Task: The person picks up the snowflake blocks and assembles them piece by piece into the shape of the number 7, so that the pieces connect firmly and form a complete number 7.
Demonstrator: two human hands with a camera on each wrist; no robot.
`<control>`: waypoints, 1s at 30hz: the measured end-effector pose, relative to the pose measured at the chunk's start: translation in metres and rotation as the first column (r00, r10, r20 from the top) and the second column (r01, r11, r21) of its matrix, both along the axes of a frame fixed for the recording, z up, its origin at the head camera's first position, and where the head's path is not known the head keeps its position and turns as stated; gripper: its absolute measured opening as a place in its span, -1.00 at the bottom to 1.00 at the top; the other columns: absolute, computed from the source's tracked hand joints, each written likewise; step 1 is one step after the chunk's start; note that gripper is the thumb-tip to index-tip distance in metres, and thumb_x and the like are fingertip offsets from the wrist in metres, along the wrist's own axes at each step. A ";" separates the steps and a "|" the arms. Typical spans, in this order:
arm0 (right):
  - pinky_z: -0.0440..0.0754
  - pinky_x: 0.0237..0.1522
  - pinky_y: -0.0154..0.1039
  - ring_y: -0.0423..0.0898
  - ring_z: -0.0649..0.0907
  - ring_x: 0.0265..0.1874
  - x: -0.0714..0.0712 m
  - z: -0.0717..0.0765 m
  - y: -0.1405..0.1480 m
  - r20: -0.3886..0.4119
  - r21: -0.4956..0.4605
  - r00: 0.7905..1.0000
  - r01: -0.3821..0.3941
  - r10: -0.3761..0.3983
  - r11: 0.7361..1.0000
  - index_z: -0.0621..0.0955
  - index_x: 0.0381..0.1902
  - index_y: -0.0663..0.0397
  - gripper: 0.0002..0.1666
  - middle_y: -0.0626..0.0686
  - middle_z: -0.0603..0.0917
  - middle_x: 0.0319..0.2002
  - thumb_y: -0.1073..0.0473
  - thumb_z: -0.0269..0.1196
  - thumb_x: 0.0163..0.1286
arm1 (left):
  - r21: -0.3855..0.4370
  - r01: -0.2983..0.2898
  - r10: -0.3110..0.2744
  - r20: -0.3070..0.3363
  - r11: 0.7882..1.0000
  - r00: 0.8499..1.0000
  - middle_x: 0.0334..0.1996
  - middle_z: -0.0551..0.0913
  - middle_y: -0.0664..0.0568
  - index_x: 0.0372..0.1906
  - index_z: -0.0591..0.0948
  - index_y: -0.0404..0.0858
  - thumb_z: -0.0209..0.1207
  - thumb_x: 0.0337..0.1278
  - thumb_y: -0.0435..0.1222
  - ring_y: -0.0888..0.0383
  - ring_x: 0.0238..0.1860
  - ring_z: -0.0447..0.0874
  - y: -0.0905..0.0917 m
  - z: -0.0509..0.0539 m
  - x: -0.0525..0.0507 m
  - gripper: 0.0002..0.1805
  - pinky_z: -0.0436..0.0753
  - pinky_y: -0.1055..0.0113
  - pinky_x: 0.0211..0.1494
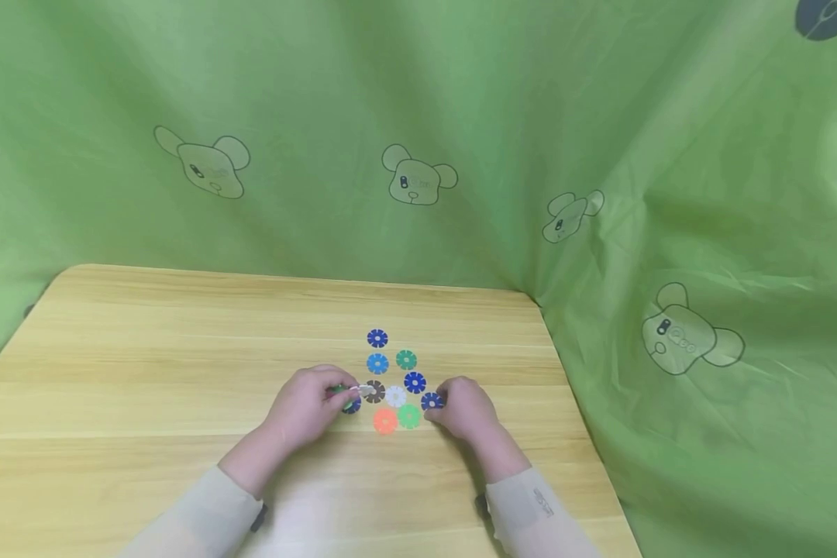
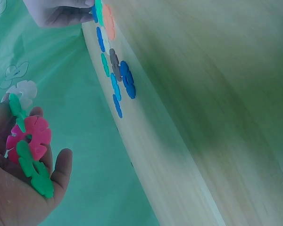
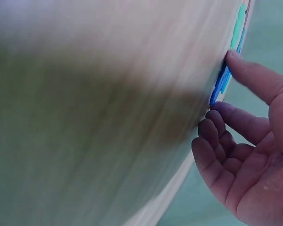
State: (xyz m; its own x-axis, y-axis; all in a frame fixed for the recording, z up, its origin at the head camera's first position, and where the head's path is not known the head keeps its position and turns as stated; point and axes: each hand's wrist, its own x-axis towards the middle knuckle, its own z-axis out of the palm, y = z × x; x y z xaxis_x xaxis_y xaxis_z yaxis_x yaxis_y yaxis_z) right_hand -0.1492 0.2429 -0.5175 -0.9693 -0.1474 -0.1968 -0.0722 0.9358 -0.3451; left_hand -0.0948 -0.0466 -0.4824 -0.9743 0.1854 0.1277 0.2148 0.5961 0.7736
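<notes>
My left hand (image 1: 311,401) holds several joined notched plastic discs. In the left wrist view these are a green disc (image 2: 24,153), a pink disc (image 2: 41,129), another green one and a white disc (image 2: 29,89) at the end. A dark blue disc (image 2: 126,77) lies on the table below that hand. My right hand (image 1: 466,407) has its thumb and index finger at opposite edges of a dark blue disc (image 1: 427,405), pinching it flat at the table; its other fingers are loosely bent. Between the hands lie a brown disc (image 1: 368,394), a white disc (image 1: 390,400), an orange disc (image 1: 380,426) and a light green disc (image 1: 404,422).
Farther back on the wooden table (image 1: 181,349) lie two dark blue discs, a light blue disc (image 1: 373,367) and a teal disc (image 1: 401,364). A green curtain (image 1: 307,217) with bear-head prints hangs behind the table and along its right edge.
</notes>
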 end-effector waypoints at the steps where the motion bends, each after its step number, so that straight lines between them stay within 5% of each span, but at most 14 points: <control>1: 0.68 0.19 0.16 0.19 0.74 -0.01 0.000 0.000 0.000 0.000 -0.002 1.000 -0.001 0.001 1.000 0.75 -0.02 0.30 -0.41 0.20 0.78 -0.04 0.02 0.64 0.12 | 0.001 0.000 0.000 0.000 1.000 1.000 -0.05 0.81 0.07 -0.17 0.81 -0.09 0.41 0.33 -0.25 0.03 -0.01 0.78 0.000 0.000 0.000 -0.95 0.74 0.00 0.17; 12: 0.72 0.06 0.09 0.05 0.71 -0.19 -0.003 -0.002 0.002 0.007 -0.029 0.999 0.033 -0.033 0.999 0.72 -0.11 0.22 -0.48 0.08 0.74 -0.18 0.06 0.67 0.08 | -0.008 0.008 -0.008 -0.003 1.000 1.000 -0.07 0.81 0.08 -0.18 0.81 -0.09 0.42 0.32 -0.26 0.02 0.01 0.78 0.001 0.000 0.000 -0.96 0.74 0.00 0.19; 19: 0.72 -0.09 0.01 -0.05 0.62 -0.35 -0.001 -0.003 0.004 0.008 -0.134 0.999 0.038 -0.038 0.990 0.66 -0.25 0.15 -0.56 -0.02 0.64 -0.36 0.15 0.68 0.05 | -0.013 0.013 -0.013 -0.005 1.000 1.000 -0.08 0.81 0.10 -0.18 0.81 -0.09 0.42 0.32 -0.25 0.04 -0.01 0.78 0.001 0.000 0.001 -0.96 0.74 0.01 0.18; 24: 0.68 -0.23 -0.13 -0.08 0.58 -0.39 0.000 -0.004 0.006 0.045 -0.268 0.998 0.049 -0.038 0.962 0.66 -0.23 0.15 -0.70 -0.01 0.61 -0.40 0.24 0.59 0.19 | -0.015 0.020 -0.020 -0.003 1.000 1.000 -0.10 0.81 0.11 -0.18 0.81 -0.08 0.42 0.32 -0.25 0.08 -0.05 0.78 0.001 -0.002 0.000 -0.96 0.76 0.04 0.14; 30: 0.75 -0.15 -0.18 -0.09 0.64 -0.32 0.002 0.010 -0.001 0.081 -0.410 0.997 0.052 -0.020 0.911 0.72 -0.15 0.18 -0.77 -0.01 0.67 -0.35 0.28 0.53 0.27 | -0.028 0.020 -0.020 0.006 0.999 1.000 -0.10 0.81 0.09 -0.17 0.81 -0.09 0.41 0.33 -0.25 0.08 -0.06 0.77 0.000 -0.001 0.000 -0.95 0.76 0.03 0.13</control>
State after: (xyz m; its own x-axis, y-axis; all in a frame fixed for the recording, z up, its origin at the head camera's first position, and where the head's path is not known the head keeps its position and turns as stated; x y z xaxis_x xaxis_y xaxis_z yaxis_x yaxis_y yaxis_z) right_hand -0.1469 0.2420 -0.5080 -0.9607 -0.1958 -0.1969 -0.0009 0.7112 -0.7030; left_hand -0.0945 -0.0464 -0.4832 -0.9710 0.2086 0.1168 0.2228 0.6129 0.7581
